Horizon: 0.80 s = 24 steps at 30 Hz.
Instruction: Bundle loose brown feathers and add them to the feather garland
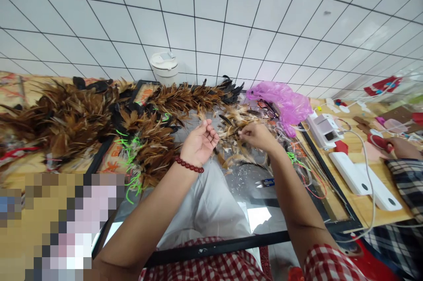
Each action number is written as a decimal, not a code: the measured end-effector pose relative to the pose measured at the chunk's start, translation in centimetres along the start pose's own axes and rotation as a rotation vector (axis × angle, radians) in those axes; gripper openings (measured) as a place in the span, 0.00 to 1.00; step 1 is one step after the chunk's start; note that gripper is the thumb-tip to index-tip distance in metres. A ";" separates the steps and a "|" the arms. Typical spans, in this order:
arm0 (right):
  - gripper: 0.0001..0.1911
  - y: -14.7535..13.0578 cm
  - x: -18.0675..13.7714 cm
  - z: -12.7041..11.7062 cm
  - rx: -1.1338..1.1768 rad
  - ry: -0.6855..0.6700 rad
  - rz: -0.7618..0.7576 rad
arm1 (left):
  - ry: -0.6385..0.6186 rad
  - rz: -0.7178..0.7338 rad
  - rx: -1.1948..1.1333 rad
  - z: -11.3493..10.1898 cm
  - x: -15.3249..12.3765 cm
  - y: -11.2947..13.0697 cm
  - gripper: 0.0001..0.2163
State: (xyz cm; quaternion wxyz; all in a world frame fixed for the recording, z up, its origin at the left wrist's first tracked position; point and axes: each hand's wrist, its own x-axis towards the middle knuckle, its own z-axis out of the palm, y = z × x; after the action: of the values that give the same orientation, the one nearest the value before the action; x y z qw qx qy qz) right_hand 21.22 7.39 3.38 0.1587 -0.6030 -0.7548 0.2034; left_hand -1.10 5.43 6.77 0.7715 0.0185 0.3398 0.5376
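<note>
My left hand (pixel 202 140), palm up with a red bead bracelet (pixel 189 165) on its wrist, pinches a small pale feather (pixel 201 115) between thumb and forefinger. To the right, my right hand (pixel 257 136) has its fingertips pinched together on a feather within a loose pile of tan and dark feathers (pixel 246 115). Which feather it grips is partly hidden by the fingers. Bundles of brown feathers (pixel 157 148) with green ties (pixel 131 153) lie left of my left hand. Blue-handled snips (pixel 266 182) rest on the glass surface below my right hand.
A long brown feather strand (pixel 188 98) lies along the back, near a white lidded cup (pixel 164 67). More feathers (pixel 66 118) spread at far left. A purple plastic bag (pixel 280 100), white power strip (pixel 322 129) and white devices (pixel 350 173) are right. Another person's hand (pixel 401 146) is at far right.
</note>
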 end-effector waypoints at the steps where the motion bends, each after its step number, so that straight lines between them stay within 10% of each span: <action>1: 0.08 0.2 -0.1 -0.4 0.185 0.009 0.005 | -0.002 0.002 0.000 0.0 0.0 0.0 0.07; 8: 0.22 -0.7 -0.8 -2.5 1.044 0.038 0.150 | -0.020 -0.007 0.027 0.3 -0.4 -0.2 0.08; 24: 0.15 -4.3 -1.0 -0.5 0.914 0.168 -0.047 | -0.207 0.123 0.495 -0.9 0.0 -2.9 0.04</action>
State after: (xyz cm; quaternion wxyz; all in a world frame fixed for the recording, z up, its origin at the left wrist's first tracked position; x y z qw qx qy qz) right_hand 18.06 5.65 5.95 0.4732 -0.4683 -0.5858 0.4621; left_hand 0.82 3.96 4.94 0.7401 0.2818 0.3784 0.4792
